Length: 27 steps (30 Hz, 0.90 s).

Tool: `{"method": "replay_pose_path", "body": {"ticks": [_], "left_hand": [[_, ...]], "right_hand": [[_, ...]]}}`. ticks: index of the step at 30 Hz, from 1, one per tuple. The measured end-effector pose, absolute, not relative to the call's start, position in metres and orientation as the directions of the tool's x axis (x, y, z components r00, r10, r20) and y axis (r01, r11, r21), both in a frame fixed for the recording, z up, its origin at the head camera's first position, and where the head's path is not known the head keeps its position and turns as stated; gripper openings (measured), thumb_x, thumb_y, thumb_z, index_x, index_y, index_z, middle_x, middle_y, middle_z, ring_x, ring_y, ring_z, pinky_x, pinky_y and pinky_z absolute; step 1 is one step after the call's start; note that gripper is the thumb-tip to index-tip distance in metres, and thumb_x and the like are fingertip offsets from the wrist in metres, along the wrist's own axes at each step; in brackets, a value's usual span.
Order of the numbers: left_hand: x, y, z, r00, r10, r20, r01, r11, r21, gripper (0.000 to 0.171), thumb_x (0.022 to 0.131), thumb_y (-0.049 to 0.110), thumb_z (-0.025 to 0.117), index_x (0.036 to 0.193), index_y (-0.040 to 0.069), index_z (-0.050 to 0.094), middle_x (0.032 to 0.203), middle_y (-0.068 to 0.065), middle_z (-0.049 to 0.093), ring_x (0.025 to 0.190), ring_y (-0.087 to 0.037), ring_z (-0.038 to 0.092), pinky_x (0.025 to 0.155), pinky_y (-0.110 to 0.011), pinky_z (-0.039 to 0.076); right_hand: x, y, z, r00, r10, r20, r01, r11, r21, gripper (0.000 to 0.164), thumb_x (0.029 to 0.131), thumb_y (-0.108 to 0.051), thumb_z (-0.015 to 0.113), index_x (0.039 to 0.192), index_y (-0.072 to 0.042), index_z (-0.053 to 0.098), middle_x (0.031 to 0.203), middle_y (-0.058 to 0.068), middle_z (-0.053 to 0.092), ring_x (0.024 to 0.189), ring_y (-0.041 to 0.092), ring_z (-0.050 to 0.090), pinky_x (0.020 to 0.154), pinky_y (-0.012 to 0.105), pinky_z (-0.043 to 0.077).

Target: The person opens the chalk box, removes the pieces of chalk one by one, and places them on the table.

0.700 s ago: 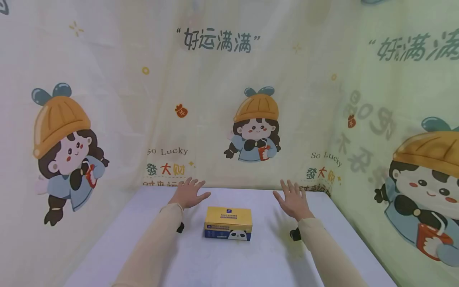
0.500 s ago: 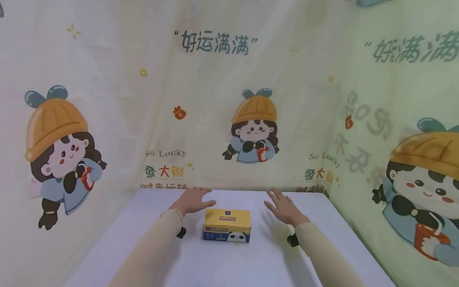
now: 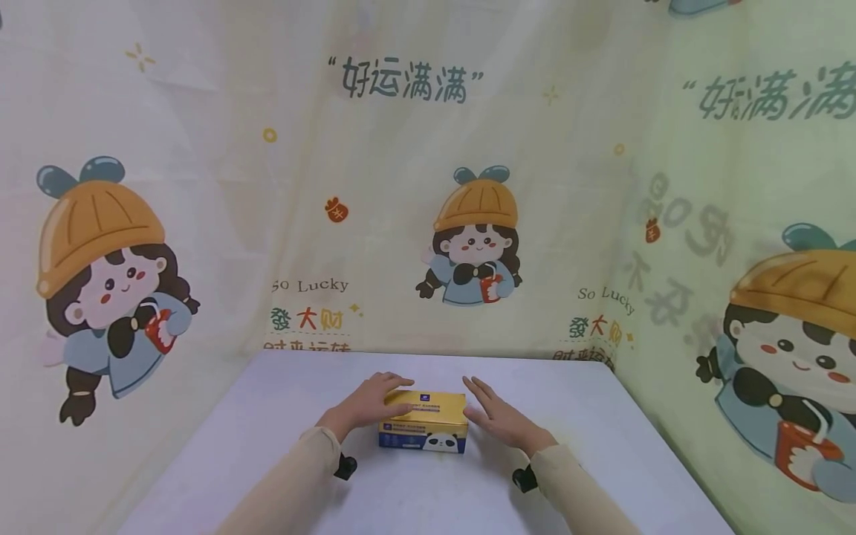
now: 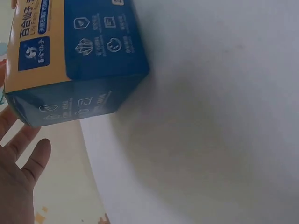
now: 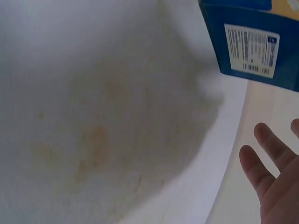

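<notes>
A yellow and blue cardboard box (image 3: 428,409) with a panda face on its front lies on the white table. My left hand (image 3: 368,403) is at the box's left end, its thumb in front of the top in the head view. In the left wrist view, fingers spread beside the box (image 4: 103,42); contact is unclear. At the right end, my right hand (image 3: 503,420) holds its fingers extended close to the box's corner. The right wrist view shows the box's barcode end (image 5: 252,49) with a gap to the visible fingers.
The white table (image 3: 281,416) runs back to a cloth backdrop (image 3: 388,163) printed with cartoon figures and lettering. Cloth also hangs along the left and right sides. A small black camera (image 3: 524,479) sits under the right wrist, another (image 3: 345,467) under the left.
Both hands have come down and inward from beyond the box's sides to its two ends. The box stays where it was on the table.
</notes>
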<state>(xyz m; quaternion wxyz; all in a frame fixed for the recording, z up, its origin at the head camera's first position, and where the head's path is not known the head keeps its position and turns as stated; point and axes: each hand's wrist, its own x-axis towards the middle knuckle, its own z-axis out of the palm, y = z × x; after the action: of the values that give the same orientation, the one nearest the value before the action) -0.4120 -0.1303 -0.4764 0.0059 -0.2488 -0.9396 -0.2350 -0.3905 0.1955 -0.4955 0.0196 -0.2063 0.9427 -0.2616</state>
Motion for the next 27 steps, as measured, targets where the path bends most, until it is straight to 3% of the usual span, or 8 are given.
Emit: {"method": "replay_pose_path", "body": {"ticks": [9,15,22,24,27], "left_hand": [[-0.406,-0.138,-0.490,-0.854,0.492,0.167,0.509,0.730,0.456,0.054,0.091,0.061,0.069,0.137,0.031,0.069,0.150,-0.001,0.053,0.141,-0.030,0.045,0.114,-0.059,0.039],[-0.403,-0.136,-0.473,-0.852,0.511,0.114,0.507,0.752,0.421,0.049,0.092,0.056,0.073,0.133,0.028,0.073,0.149,-0.005,0.057,0.140,-0.034,0.049,0.113,-0.060,0.040],[-0.409,-0.133,-0.464,-0.835,0.545,0.082,0.538,0.774,0.335,0.045,0.090,0.054,0.075,0.127,0.028,0.076,0.145,-0.003,0.063,0.137,-0.031,0.055,0.113,-0.056,0.042],[-0.410,-0.130,-0.461,-0.835,0.544,0.082,0.542,0.789,0.290,0.045,0.088,0.056,0.077,0.124,0.029,0.078,0.140,0.000,0.067,0.129,-0.026,0.060,0.108,-0.051,0.046],[-0.412,-0.123,-0.457,-0.829,0.553,0.085,0.557,0.802,0.216,0.044,0.086,0.057,0.078,0.120,0.030,0.079,0.121,0.007,0.075,0.104,-0.014,0.065,0.093,-0.039,0.051]], "right_hand": [[-0.388,0.180,-0.504,-0.914,-0.405,0.026,-0.357,0.773,-0.523,0.089,0.089,-0.076,0.058,0.164,-0.038,0.030,0.173,0.002,0.021,0.154,0.042,0.031,0.110,0.073,0.035],[-0.390,0.174,-0.505,-0.911,-0.408,0.061,-0.366,0.731,-0.576,0.087,0.089,-0.062,0.072,0.161,-0.025,0.038,0.163,0.005,0.040,0.142,0.032,0.047,0.112,0.063,0.040],[-0.394,0.172,-0.508,-0.929,-0.370,0.032,-0.296,0.685,-0.666,0.091,0.086,-0.055,0.081,0.161,-0.025,0.038,0.156,0.002,0.048,0.122,0.022,0.057,0.096,0.048,0.052],[-0.393,0.172,-0.506,-0.938,-0.347,0.011,-0.263,0.690,-0.674,0.097,0.084,-0.053,0.083,0.163,-0.022,0.033,0.153,0.005,0.051,0.119,0.022,0.059,0.095,0.049,0.052],[-0.391,0.171,-0.500,-0.951,-0.309,-0.021,-0.216,0.711,-0.670,0.109,0.081,-0.050,0.086,0.165,-0.018,0.025,0.151,0.009,0.053,0.113,0.022,0.061,0.097,0.052,0.051]]}}
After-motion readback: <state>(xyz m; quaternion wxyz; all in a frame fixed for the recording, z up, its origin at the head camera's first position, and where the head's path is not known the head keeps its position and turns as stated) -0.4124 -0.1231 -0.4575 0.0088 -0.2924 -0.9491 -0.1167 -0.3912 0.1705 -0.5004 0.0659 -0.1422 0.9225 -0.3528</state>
